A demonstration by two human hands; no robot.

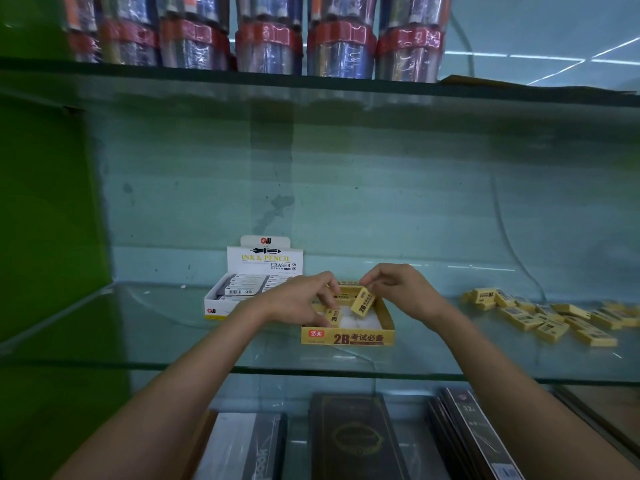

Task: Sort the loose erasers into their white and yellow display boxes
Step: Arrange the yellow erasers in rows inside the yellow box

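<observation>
Head view: both my hands reach over a glass shelf (242, 355) into the yellow display box (347, 336), which sits near the middle of the shelf. My left hand (299, 301) has its grip pinching a yellow eraser (333, 315) that stands at the box's left side. My right hand (398, 289) pinches a second yellow eraser (362, 301), tilted, above the box's far half. Just left of the box stands the white display box (242, 292), filled with white erasers. Well to the right, a scatter of loose yellow erasers (550, 315) lies on the shelf. Dark boxed goods (353, 438) lie on the shelf below.
</observation>
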